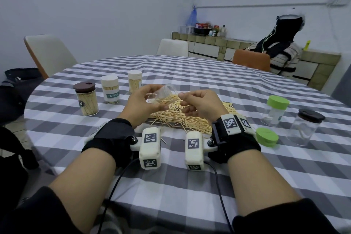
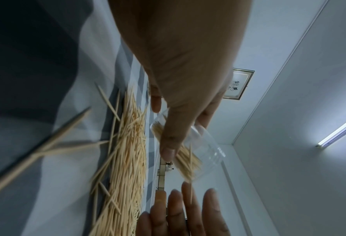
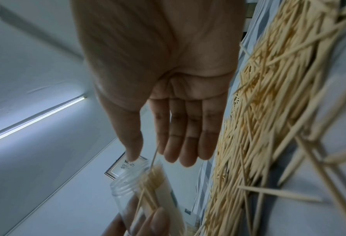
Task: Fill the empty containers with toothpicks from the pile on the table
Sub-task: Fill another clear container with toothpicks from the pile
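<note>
Left fingers [image 2: 169, 137] grip tilted jar [image 1: 163, 94]; right fingers [image 3: 188, 143] loose, perhaps touching one toothpick [image 3: 153, 157]; filled jars [image 1: 110, 89] beside.

Checked round table [image 1: 190, 186] with toothpick pile [image 1: 182, 118], six jars, green lid [image 1: 266, 136].

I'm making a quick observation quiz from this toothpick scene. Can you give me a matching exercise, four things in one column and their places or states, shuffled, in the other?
Things:
1. clear jar
2. loose green lid
3. brown-lidded jar on the left
4. toothpick pile

States or places:
A. lying flat on the tablecloth by the right wrist
B. standing upright, packed with toothpicks
C. tilted, uncapped, held in the left hand
D. spread on the cloth under both hands

Pairs: 1-C, 2-A, 3-B, 4-D
</note>
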